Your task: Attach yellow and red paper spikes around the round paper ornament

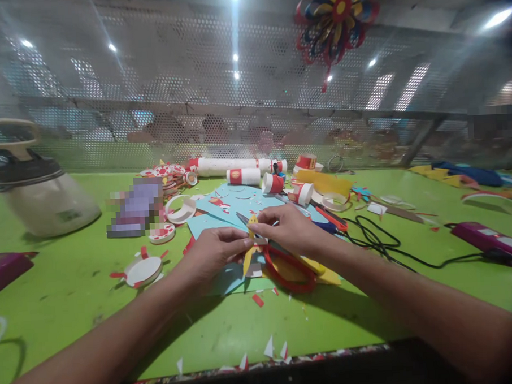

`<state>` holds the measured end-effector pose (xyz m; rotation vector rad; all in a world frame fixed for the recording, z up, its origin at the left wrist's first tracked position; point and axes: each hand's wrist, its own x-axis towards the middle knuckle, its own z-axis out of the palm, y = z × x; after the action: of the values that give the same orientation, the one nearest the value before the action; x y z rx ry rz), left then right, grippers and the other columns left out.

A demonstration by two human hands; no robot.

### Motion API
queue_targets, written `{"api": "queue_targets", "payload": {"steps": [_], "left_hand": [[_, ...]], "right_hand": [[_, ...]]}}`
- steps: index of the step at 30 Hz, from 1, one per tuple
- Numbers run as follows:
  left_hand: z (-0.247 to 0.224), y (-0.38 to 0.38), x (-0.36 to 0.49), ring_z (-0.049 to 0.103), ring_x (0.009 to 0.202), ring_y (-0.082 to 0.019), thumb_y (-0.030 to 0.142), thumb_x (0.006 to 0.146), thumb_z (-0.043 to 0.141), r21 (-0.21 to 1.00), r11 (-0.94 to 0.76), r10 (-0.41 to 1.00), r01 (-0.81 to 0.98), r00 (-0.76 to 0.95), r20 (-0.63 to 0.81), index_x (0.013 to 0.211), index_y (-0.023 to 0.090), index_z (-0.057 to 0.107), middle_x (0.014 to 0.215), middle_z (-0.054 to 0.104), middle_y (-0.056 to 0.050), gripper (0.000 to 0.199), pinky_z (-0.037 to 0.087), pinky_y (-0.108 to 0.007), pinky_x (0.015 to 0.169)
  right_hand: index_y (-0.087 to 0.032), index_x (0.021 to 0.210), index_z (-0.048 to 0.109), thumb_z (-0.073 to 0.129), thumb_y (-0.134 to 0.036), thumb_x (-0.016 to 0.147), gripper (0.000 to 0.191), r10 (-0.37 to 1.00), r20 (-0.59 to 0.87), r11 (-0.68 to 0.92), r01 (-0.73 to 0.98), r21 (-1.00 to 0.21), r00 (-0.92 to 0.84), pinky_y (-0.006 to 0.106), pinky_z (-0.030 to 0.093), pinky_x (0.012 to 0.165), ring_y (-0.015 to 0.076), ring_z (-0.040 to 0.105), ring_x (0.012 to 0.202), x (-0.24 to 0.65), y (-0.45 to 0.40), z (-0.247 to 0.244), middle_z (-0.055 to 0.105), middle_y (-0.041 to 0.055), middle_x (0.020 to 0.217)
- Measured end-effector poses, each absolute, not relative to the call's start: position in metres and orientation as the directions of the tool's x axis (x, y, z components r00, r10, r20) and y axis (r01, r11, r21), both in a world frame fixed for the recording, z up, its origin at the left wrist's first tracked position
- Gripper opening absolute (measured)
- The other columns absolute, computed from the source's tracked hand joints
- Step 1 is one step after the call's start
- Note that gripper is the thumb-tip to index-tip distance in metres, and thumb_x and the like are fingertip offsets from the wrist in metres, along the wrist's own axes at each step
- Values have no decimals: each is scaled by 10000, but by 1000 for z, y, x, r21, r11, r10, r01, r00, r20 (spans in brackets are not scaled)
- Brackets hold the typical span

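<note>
My left hand and my right hand meet over the middle of the green table. Between their pinched fingertips is a small yellow paper piece, its lower point hanging down. Beneath the hands lie light blue paper sheets. Red-handled scissors rest under my right hand, partly hidden by it; a dark blade tip shows left of the fingers. A yellow sheet and small red and white scraps are close by.
Paper cups and a long white roll lie at the back. On the left are a large jug and a cut paper ring. A black cable and a purple device are at the right. A mesh screen stands behind.
</note>
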<state>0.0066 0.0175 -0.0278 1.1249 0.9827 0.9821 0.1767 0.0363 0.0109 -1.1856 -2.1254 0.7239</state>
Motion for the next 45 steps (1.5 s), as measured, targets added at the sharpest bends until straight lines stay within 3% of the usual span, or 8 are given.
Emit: {"api": "queue_targets", "payload": {"steps": [6, 12, 22, 31, 45], "left_hand": [[-26, 16, 7, 544, 596, -118, 315, 677, 718, 975, 180, 937, -132, 325, -129, 680, 137, 675, 643, 626, -24, 183, 405, -240, 590], [-20, 14, 10, 556, 603, -112, 235, 758, 623, 952, 238, 924, -191, 348, -160, 661, 98, 665, 653, 620, -54, 173, 426, -216, 571], [-19, 15, 9, 601, 556, -112, 94, 682, 668, 938, 303, 927, -168, 281, -249, 709, 72, 672, 615, 666, -86, 35, 429, -188, 539], [-22, 15, 8, 585, 552, -106, 135, 681, 690, 948, 281, 924, -148, 310, -225, 699, 101, 684, 621, 671, -74, 40, 416, -210, 560], [-22, 14, 9, 562, 528, -98, 164, 677, 689, 947, 279, 913, -161, 352, -209, 658, 129, 679, 590, 644, -43, 40, 426, -217, 549]], "right_hand": [[-145, 590, 562, 582, -378, 768, 295, 928, 125, 272, 408, -872, -351, 244, 328, 524, 98, 410, 519, 174, 37, -2, 477, -30, 543], [-146, 613, 557, 607, -368, 759, 271, 915, 104, 228, 288, -930, -390, 254, 331, 555, 98, 410, 538, 182, 36, -2, 485, -30, 568], [-151, 586, 556, 605, -352, 766, 274, 895, 134, 304, 362, -881, -425, 255, 299, 539, 93, 376, 530, 190, 42, -3, 445, -36, 552], [-153, 560, 529, 589, -344, 765, 287, 872, 181, 399, 447, -800, -454, 255, 300, 555, 91, 370, 564, 190, 42, -1, 429, -39, 565], [-149, 582, 555, 593, -340, 772, 273, 863, 180, 402, 428, -809, -471, 257, 330, 576, 104, 398, 596, 191, 41, -4, 451, -26, 579]]}}
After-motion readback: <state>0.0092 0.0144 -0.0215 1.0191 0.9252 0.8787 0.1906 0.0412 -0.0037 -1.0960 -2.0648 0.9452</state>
